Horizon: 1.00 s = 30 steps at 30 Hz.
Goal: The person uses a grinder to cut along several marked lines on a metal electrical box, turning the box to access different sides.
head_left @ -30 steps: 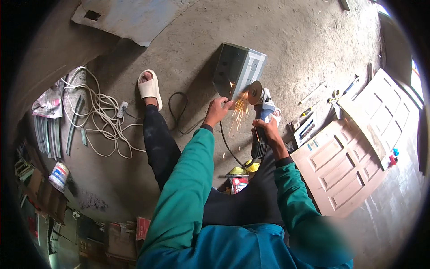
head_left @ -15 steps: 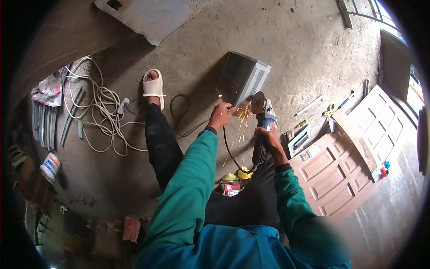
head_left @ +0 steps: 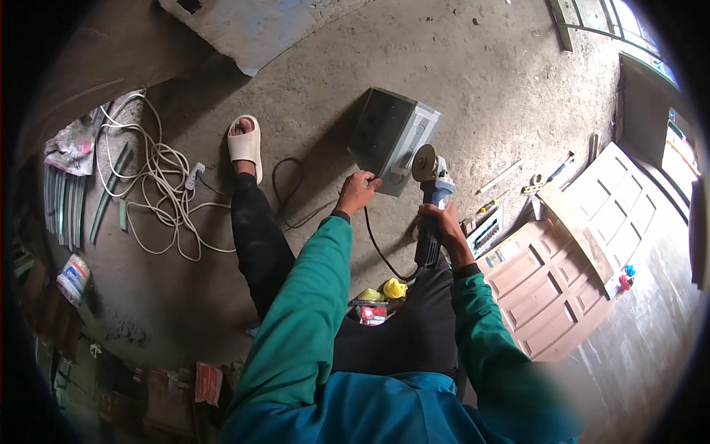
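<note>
My right hand (head_left: 442, 224) is wrapped round the dark body of an angle grinder (head_left: 431, 203). The grinder's round disc stands close by the lighter face of a grey metal box (head_left: 384, 133); I cannot tell whether they touch. No sparks show at the disc. With fingers bent at the box's near corner, my left hand (head_left: 358, 192) grips its edge. The box rests tilted on the concrete floor. A black cord (head_left: 379, 248) curves from the grinder's rear end towards my left hand.
At the left lie a coiled white extension cord (head_left: 174, 174), metal strips (head_left: 65, 207) and a tub (head_left: 74, 280). Door panels (head_left: 543, 285) and hand tools (head_left: 547, 179) are on the right. Small packages (head_left: 372, 314) lie by my legs. A slippered foot (head_left: 244, 144) stands left of the box.
The sparks under the disc are gone. The grinder's disc sits slightly apart from where it was on the box's edge. My left hand stays at the near corner.
</note>
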Tool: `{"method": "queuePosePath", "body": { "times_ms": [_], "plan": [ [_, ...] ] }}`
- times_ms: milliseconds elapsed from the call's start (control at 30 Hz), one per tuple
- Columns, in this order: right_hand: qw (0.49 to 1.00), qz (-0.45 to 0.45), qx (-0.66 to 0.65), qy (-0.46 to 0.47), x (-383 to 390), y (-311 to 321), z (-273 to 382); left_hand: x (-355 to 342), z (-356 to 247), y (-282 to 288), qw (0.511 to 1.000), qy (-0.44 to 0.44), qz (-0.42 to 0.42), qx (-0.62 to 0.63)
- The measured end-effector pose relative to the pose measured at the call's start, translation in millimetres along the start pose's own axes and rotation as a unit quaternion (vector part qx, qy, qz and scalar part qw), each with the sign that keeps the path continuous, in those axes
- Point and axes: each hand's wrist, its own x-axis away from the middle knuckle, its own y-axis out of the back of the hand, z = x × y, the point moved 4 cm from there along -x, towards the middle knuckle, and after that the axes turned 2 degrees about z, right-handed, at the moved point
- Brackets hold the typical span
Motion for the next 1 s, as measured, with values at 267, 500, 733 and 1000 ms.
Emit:
{"method": "queuePosePath", "body": {
  "times_ms": [267,500,733,1000],
  "plan": [
    [1.000,0.005,-0.018,0.021,-5.3,1.1,-4.0,-1.2,3.4,-3.0,1.000,-0.015,-0.015,-0.006],
    [1.000,0.005,-0.015,0.014,-5.8,-3.3,-3.0,-1.6,7.8,-2.9,1.000,-0.018,-0.020,-0.004],
    [0.998,0.007,-0.067,0.003,-16.4,-2.1,-11.0,-0.8,9.6,-3.4,1.000,-0.016,-0.017,-0.005],
    [0.944,0.026,0.219,0.244,-13.8,7.1,6.0,-4.1,16.5,-8.8,0.999,-0.026,-0.026,0.029]
  ]
}}
